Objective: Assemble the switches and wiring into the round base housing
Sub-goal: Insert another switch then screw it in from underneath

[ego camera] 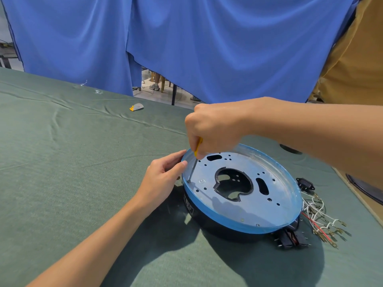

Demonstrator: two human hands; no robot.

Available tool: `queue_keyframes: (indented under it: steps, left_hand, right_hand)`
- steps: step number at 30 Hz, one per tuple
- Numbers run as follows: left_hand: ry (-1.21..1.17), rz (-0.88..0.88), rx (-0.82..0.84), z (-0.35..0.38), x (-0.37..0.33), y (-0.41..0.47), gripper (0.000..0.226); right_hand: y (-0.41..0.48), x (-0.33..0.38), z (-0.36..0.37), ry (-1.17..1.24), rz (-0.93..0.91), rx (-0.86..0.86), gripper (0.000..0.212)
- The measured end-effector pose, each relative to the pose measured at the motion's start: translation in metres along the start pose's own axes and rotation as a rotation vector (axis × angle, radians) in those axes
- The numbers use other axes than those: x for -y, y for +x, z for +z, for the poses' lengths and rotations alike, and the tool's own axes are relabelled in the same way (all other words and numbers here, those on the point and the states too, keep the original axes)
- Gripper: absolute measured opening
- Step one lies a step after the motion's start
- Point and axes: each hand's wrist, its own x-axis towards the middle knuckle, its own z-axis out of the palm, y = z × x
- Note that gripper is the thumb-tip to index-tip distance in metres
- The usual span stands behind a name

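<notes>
The round base housing [275, 224] lies on the green table cloth, black below, with a blue-filmed rim and a metal plate with holes on top. My right hand [213, 129] grips a yellow-handled screwdriver [193, 165]; its tip stands on a screw near the plate's left edge. My left hand [163, 179] holds the housing's left rim, thumb and fingers curled on it. Black switches [290, 239] lie at the housing's front right. A bundle of white and red wires [319, 218] with metal terminals lies to the right. A black socket [305, 184] sits behind the wires.
A small yellow and grey scrap [136, 107] lies on the cloth at the back. Blue curtains [186, 44] hang behind the table. A person in a tan shirt [356, 59] stands at the right. A dark round object [364, 188] shows at the right edge.
</notes>
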Motion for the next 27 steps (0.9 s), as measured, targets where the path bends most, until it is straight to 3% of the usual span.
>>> queue_keyframes:
  steps: [9, 18, 24, 27]
  left_hand:
    - [0.01, 0.008, 0.012, 0.0, -0.001, -0.001, 0.033]
    - [0.001, 0.014, 0.014, 0.001, 0.0, 0.0, 0.031]
    - [0.008, 0.017, 0.042, 0.0, -0.003, -0.001, 0.033]
    - [0.003, 0.006, 0.033, 0.001, -0.004, -0.001, 0.031]
  right_hand:
    - [0.026, 0.004, -0.01, 0.374, 0.431, 0.338, 0.028]
    - [0.023, 0.008, -0.015, 0.238, 0.311, 0.296, 0.021]
    - [0.022, -0.001, -0.01, 0.409, 0.378, 0.368, 0.035]
    - [0.021, 0.0, -0.008, 0.419, 0.349, 0.365, 0.032]
